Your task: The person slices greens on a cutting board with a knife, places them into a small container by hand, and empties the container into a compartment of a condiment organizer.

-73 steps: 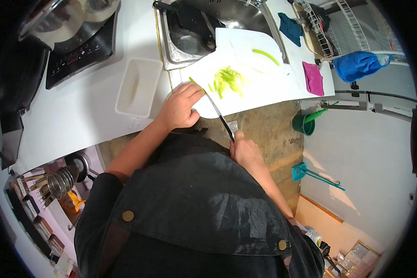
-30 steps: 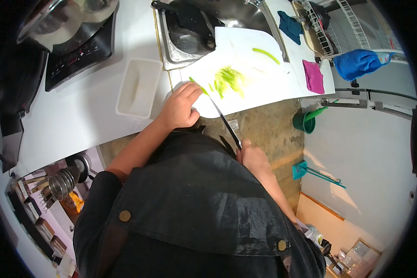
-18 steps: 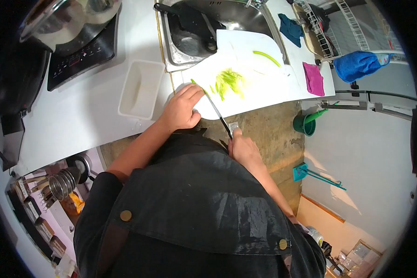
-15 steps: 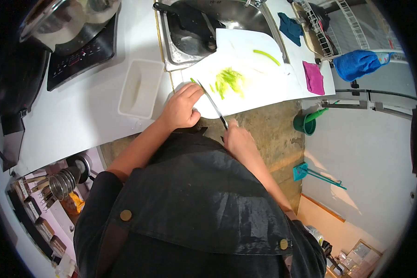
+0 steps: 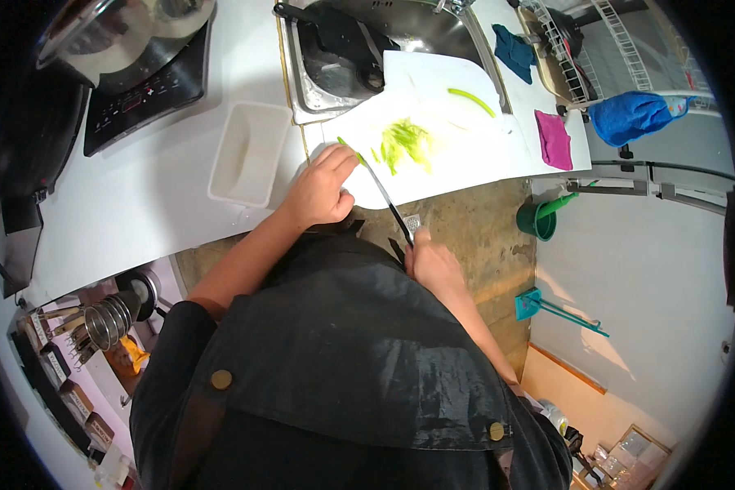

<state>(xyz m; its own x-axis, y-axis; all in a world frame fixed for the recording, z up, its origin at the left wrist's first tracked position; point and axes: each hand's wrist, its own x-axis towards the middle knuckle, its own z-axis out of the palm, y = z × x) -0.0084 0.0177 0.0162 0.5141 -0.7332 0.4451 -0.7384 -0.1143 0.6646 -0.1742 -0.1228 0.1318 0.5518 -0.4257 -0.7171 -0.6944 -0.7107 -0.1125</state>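
Observation:
On the white cutting board (image 5: 465, 151), my left hand (image 5: 320, 186) presses its bent fingers down over a slim green vegetable piece (image 5: 340, 140), whose tip shows beyond the fingertips. My right hand (image 5: 437, 265) grips the dark handle of a knife (image 5: 377, 181) near the board's front edge. The blade slants up to the left, its tip close beside my left fingertips. A heap of thin green slivers (image 5: 404, 145) lies to the right of the blade. Farther back rests a long, curved green vegetable (image 5: 471, 101), its exact kind unclear.
A white rectangular tub (image 5: 249, 155) stands left of the board. Behind are the sink (image 5: 433, 28) and a black pan (image 5: 335, 73) in it. An induction cooker (image 5: 143, 102) bears a steel pot (image 5: 126, 41). Pink cloth (image 5: 554, 139) lies at the right.
My right hand has drawn the knife back toward my body and slightly right, so the blade tip sits lower along my left fingers. My left hand stays in place.

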